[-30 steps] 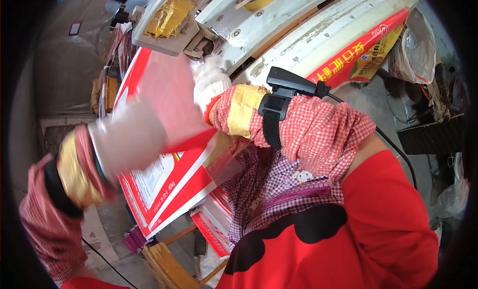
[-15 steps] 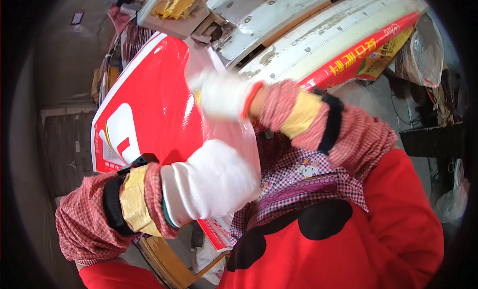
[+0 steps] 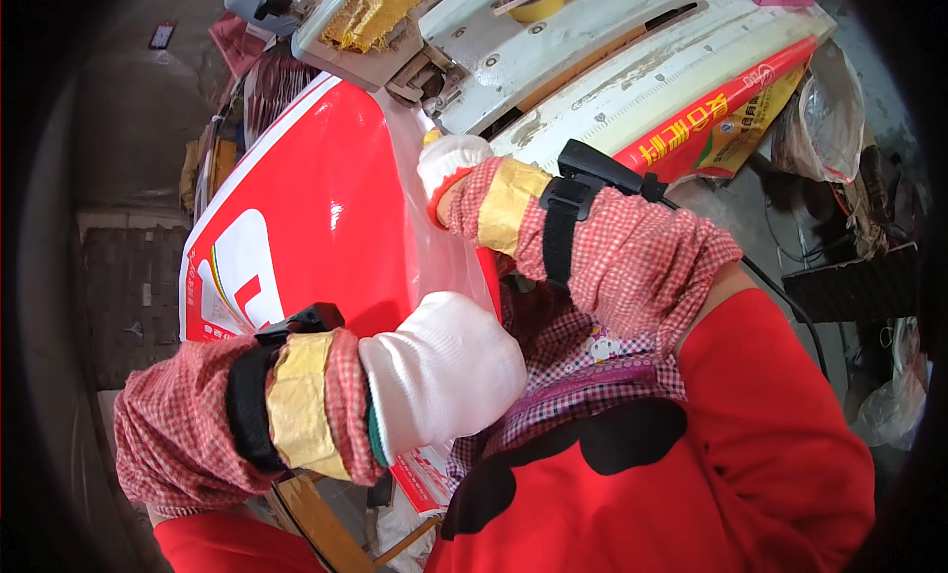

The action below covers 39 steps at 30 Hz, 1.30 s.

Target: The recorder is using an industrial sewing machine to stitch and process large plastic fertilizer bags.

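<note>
red bag (image 3: 341, 213) slants from machine (image 3: 509, 65) toward my left hand (image 3: 449, 366); right hand (image 3: 454, 163) is nearer the machine; can't tell either grip

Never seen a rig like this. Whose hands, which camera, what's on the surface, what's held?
No robot: a person wears a fisheye camera on the head, looking down, so straight edges bend. The white-gloved left hand is by the near edge of a glossy red-and-white printed sheet. The white-gloved right hand is farther up, at the sheet's right side, near a metal mechanism. The fingers are mostly hidden, so whether either hand grips the sheet can't be told. A roll of yellow tape sits on the pale grey machine bed. Black straps circle both checked sleeves.
</note>
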Each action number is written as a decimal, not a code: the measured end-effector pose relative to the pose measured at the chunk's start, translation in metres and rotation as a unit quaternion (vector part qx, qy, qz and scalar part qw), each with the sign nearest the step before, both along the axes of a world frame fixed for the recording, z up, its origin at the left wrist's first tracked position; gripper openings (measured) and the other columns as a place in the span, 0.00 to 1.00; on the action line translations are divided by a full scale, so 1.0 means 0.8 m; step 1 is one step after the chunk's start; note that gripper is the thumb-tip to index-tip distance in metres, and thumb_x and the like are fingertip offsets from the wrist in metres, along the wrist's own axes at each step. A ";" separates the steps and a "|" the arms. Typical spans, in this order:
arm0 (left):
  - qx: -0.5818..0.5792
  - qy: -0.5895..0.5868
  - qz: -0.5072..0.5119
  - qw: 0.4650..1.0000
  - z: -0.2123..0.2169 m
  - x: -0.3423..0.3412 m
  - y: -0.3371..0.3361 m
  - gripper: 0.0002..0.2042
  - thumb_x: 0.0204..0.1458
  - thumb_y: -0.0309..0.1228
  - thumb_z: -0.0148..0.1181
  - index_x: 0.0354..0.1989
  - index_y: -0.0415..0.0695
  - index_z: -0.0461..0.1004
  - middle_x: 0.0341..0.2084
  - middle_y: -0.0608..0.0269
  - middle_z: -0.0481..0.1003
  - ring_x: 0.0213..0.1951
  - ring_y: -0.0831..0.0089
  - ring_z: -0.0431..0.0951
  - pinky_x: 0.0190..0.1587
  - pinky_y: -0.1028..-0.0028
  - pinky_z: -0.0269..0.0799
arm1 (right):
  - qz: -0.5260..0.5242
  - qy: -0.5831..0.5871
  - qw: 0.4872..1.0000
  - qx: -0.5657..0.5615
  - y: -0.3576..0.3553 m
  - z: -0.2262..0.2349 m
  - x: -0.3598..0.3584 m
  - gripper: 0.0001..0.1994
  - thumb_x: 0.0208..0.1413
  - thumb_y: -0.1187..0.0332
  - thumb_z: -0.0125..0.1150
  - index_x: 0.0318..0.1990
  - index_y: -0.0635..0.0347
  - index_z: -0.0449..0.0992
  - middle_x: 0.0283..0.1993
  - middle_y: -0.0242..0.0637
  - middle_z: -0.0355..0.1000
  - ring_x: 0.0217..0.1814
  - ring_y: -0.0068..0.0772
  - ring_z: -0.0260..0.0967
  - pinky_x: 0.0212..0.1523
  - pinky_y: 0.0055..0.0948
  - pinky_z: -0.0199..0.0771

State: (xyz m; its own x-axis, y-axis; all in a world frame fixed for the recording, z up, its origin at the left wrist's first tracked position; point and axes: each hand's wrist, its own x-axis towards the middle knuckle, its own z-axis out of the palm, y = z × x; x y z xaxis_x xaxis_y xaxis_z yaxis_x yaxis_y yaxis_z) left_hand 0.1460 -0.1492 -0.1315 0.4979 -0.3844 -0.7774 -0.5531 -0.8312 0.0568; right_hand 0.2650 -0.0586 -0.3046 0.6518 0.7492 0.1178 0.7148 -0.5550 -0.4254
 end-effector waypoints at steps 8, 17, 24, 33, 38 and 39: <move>0.125 0.025 0.055 0.990 -0.002 0.083 0.037 0.14 0.46 0.44 0.56 0.22 0.46 0.78 0.20 0.58 0.76 0.26 0.57 0.78 0.29 0.62 0.73 | 0.161 -0.001 0.987 -0.017 0.027 -0.028 0.020 0.19 0.47 0.60 0.62 0.44 0.63 0.78 0.40 0.46 0.77 0.39 0.43 0.76 0.35 0.39 0.77; 0.109 0.062 -0.010 0.992 0.060 -0.016 0.033 0.04 0.39 0.33 0.63 0.20 0.49 0.79 0.17 0.66 0.75 0.21 0.65 0.77 0.20 0.65 0.67 | 0.113 -0.082 0.986 -0.094 -0.008 0.010 -0.004 0.22 0.53 0.63 0.55 0.51 0.71 0.71 0.33 0.40 0.77 0.36 0.38 0.76 0.32 0.34 0.74; 0.052 0.025 0.038 0.998 -0.009 0.046 -0.003 0.03 0.39 0.31 0.61 0.19 0.47 0.78 0.17 0.60 0.76 0.21 0.64 0.77 0.19 0.65 0.69 | 0.169 -0.072 0.981 -0.067 -0.015 0.014 0.005 0.13 0.49 0.62 0.60 0.38 0.61 0.75 0.28 0.37 0.76 0.30 0.37 0.74 0.27 0.38 0.72; 0.298 -0.033 0.012 0.954 0.119 0.126 0.102 0.17 0.38 0.48 0.65 0.21 0.44 0.81 0.19 0.56 0.76 0.27 0.59 0.76 0.33 0.65 0.71 | 0.277 -0.111 0.954 0.007 -0.044 0.003 0.001 0.06 0.44 0.62 0.67 0.20 0.50 0.81 0.20 0.34 0.73 0.23 0.36 0.73 0.21 0.43 0.71; 0.185 0.091 -0.039 0.978 0.123 0.090 0.046 0.09 0.38 0.37 0.62 0.17 0.46 0.80 0.11 0.60 0.71 0.30 0.60 0.74 0.39 0.63 0.72 | 0.191 -0.106 0.971 -0.093 -0.011 0.034 0.007 0.04 0.45 0.64 0.65 0.24 0.50 0.80 0.25 0.35 0.76 0.27 0.36 0.73 0.24 0.40 0.71; 0.164 0.125 0.004 0.979 0.103 0.079 0.032 0.12 0.39 0.36 0.62 0.20 0.38 0.77 0.20 0.54 0.71 0.33 0.58 0.74 0.40 0.62 0.72 | 0.164 -0.086 0.970 -0.154 -0.002 0.038 0.008 0.04 0.46 0.65 0.64 0.25 0.51 0.80 0.27 0.35 0.76 0.28 0.36 0.74 0.25 0.39 0.71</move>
State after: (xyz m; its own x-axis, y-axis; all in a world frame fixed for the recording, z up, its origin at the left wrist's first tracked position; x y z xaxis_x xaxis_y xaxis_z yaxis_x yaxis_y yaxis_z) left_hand 0.2095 -0.1239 -0.0490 0.2791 -0.0904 -0.9560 -0.5492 -0.8317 -0.0817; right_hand 0.2710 -0.0604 -0.2744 0.3622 0.9302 -0.0594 0.9207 -0.3670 -0.1332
